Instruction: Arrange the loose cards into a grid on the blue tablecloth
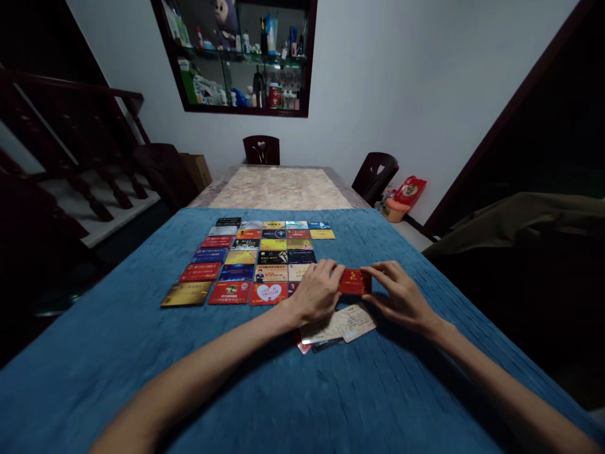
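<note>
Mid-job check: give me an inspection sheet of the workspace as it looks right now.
Surface: blue cloth over the near table; a patterned table top lies beyond it.
Job's things: red card held at its ends by both hands; grid of cards laid face up in rows on the cloth; loose pile of cards under the hands.
Clutter: nothing seen on the cloth besides cards.
Grippers: left hand pinches the red card's left end; right hand pinches its right end.
Cables: nothing seen.
Surroundings: dim room; two dark chairs at the far table; wall shelf of bottles; stair railing on the left; red bag on the floor.
</note>
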Demonstrator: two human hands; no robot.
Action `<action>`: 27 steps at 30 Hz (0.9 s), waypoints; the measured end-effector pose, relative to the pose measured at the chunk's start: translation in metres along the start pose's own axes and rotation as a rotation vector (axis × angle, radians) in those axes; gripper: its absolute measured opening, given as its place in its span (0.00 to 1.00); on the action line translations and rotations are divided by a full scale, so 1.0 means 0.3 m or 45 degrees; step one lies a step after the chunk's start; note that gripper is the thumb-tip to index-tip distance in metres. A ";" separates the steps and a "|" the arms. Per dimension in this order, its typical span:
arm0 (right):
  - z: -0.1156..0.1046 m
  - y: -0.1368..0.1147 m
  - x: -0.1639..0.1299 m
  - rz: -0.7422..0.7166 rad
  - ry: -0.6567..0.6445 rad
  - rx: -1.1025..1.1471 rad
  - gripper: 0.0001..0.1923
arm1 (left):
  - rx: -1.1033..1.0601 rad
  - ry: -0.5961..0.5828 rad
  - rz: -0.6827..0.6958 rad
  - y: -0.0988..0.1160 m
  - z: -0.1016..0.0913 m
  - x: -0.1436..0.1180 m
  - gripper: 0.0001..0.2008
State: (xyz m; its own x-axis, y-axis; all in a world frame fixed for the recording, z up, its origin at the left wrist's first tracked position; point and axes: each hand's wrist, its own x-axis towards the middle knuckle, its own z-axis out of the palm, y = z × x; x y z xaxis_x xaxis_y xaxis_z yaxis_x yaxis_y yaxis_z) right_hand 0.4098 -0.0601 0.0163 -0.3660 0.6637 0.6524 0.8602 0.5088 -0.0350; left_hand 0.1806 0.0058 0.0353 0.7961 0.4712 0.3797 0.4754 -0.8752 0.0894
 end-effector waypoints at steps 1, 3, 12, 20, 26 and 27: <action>-0.001 0.012 0.000 0.013 -0.024 0.017 0.24 | 0.005 -0.009 -0.005 0.000 0.004 0.008 0.18; 0.002 0.034 0.003 0.047 -0.051 0.050 0.25 | 0.002 -0.003 -0.015 -0.007 0.013 0.025 0.18; 0.068 0.117 0.059 0.073 -0.096 0.132 0.23 | -0.086 0.003 -0.123 -0.056 0.038 0.074 0.19; 0.130 0.191 0.111 0.101 -0.185 0.173 0.24 | -0.068 -0.054 -0.212 -0.107 0.056 0.124 0.16; 0.175 0.265 0.157 0.179 -0.239 0.279 0.23 | -0.002 -0.106 -0.273 -0.149 0.055 0.184 0.15; 0.181 0.276 0.167 0.191 -0.244 0.293 0.23 | -0.001 -0.114 -0.284 -0.158 0.055 0.194 0.14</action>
State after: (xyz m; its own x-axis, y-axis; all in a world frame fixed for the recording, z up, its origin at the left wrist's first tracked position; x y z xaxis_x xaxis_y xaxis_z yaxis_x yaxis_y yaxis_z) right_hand 0.4434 0.0450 0.0049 -0.3202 0.8204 0.4737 0.8149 0.4935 -0.3038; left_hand 0.2107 0.0765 0.0379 0.7013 0.6609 0.2673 0.6431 -0.7483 0.1631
